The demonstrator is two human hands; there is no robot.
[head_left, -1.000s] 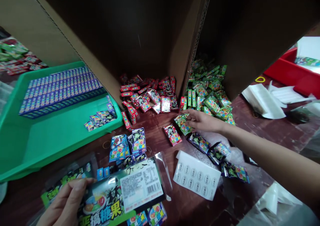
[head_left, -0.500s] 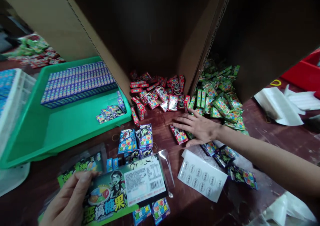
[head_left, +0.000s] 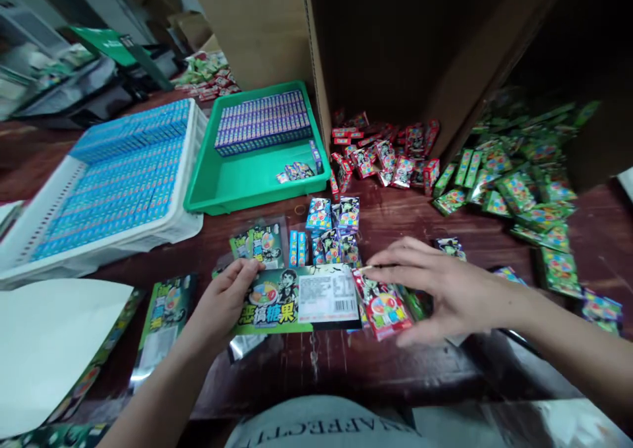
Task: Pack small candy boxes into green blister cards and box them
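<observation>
My left hand pinches the left end of a flat green-and-black candy bag with a white printed label and barcode. At the bag's right end, my right hand grips a red candy box. A green candy box shows partly behind the red one, under my fingers. Just behind the bag stand small blue candy boxes and purple candy boxes. More flat bags lie beyond my left hand, and another bag is to its left.
A green tray holds rows of purple boxes; a white basket holds rows of blue ones. Cardboard cartons stand behind. Red boxes and green boxes spill across the table. A white sheet lies at front left.
My right hand has lifted the red box with a green one from the table and brought them to the bag's right end. The view has swung left and widened.
</observation>
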